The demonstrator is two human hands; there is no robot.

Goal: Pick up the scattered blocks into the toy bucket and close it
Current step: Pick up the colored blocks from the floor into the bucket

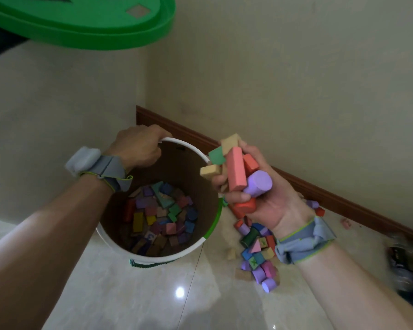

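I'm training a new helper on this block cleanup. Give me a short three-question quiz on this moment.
1. True or false: the lid is on the bucket.
2. What does the left hand hold? A) rim B) lid C) block
3. Fill in: the right hand has a grip on a bunch of ____, and a pile lies on the floor.

Key: 1 false; 2 A; 3 blocks.

Bare forearms, each wrist in a grey fabric band (100,169) with thin lime-green edge trim.
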